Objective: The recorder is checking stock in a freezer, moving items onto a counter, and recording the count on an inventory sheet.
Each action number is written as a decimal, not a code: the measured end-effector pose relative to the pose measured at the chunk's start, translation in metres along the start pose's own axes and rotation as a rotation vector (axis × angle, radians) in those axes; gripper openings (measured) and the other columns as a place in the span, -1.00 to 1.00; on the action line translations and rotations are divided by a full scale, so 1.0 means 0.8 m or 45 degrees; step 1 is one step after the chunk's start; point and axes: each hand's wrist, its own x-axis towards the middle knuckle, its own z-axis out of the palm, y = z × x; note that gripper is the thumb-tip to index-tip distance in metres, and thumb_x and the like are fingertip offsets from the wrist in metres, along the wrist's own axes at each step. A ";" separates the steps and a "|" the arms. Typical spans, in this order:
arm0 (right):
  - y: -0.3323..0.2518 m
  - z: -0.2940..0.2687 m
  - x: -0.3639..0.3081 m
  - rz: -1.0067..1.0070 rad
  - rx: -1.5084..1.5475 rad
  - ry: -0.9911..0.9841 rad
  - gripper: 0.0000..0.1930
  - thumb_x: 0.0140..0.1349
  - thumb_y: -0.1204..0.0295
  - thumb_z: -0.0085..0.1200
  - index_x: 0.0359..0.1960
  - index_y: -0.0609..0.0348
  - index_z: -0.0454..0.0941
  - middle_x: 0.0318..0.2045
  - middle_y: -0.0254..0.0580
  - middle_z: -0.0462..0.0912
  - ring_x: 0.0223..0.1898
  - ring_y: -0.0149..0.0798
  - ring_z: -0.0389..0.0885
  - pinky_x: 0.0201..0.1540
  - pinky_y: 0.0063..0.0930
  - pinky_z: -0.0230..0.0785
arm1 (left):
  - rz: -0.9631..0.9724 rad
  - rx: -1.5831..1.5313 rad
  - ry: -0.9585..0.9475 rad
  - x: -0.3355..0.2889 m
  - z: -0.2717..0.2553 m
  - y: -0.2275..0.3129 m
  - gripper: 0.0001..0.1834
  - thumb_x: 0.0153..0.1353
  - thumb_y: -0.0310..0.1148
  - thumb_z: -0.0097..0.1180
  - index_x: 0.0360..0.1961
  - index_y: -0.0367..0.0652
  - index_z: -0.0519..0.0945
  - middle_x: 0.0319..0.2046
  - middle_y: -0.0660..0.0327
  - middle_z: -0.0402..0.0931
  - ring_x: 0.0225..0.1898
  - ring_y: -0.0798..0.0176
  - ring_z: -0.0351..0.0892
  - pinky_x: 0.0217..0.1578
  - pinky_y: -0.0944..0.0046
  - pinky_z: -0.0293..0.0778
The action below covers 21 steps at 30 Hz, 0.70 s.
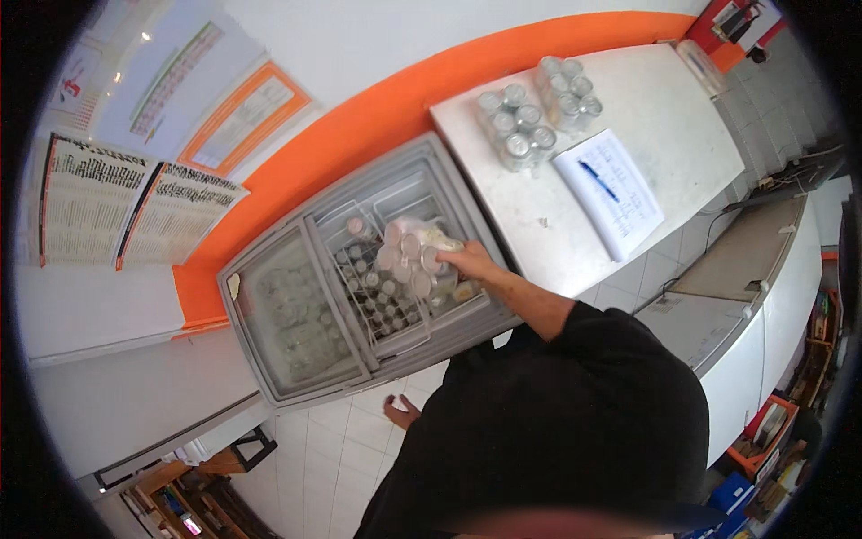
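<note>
My right hand (469, 260) reaches over the open side of a grey chest freezer (446, 184), its fingers closed on the edge of a plastic-wrapped pack of cans (410, 258). The pack is tilted, with its pale round can ends facing up. Beneath and beside it, a wire basket (401, 348) and several upright bottles (388, 310) stand inside the freezer. A lone can (357, 226) shows near the back wall. My left hand (401, 411) hangs over the floor by the freezer's front, fingers apart and holding nothing.
Two wrapped packs of cans (518, 126) (568, 87) stand on the white table (664, 108) at right, beside a notebook (611, 193) with a blue pen (599, 181). A glass lid (292, 314) covers the freezer's left part. White counters (709, 323) stand farther right.
</note>
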 end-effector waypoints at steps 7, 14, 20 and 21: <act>-0.025 -0.222 -0.076 0.235 0.995 -0.390 -0.44 0.07 0.19 0.12 0.08 0.26 0.40 -0.13 -0.05 0.57 -0.17 -0.07 0.62 -0.17 -0.25 0.55 | 0.333 -0.360 0.156 0.098 0.016 0.204 -0.63 0.27 -0.28 0.13 -0.01 -0.31 0.42 -0.11 0.02 0.41 -0.04 0.03 0.38 0.01 0.12 0.28; -0.062 -0.495 -0.055 -0.381 1.145 -0.240 -0.38 0.16 0.14 -0.10 0.20 0.27 0.24 0.13 0.03 0.41 0.05 -0.03 0.53 0.00 -0.13 0.56 | 0.875 -0.326 -0.228 0.133 0.158 0.483 -0.45 0.01 -0.19 0.37 -0.01 -0.20 0.48 -0.02 -0.03 0.46 0.06 -0.12 0.37 0.08 -0.03 0.25; -0.043 -0.642 0.074 -0.310 0.985 0.246 -0.38 0.14 0.18 -0.02 0.15 0.36 0.24 0.05 0.18 0.35 0.05 0.06 0.47 -0.07 -0.10 0.60 | 0.581 -0.378 -0.363 0.151 0.265 0.643 -0.10 -0.17 -0.04 0.47 0.20 -0.07 0.33 0.15 0.08 0.35 0.22 -0.04 0.24 0.16 -0.07 0.19; -0.036 -0.661 0.099 -0.301 0.964 0.223 -0.38 0.14 0.18 -0.02 0.15 0.36 0.24 0.05 0.18 0.35 0.05 0.06 0.47 -0.07 -0.10 0.60 | 0.523 -0.272 -0.399 0.150 0.273 0.659 -0.04 -0.22 0.01 0.48 0.22 -0.04 0.31 0.17 0.11 0.33 0.24 0.00 0.23 0.17 -0.13 0.13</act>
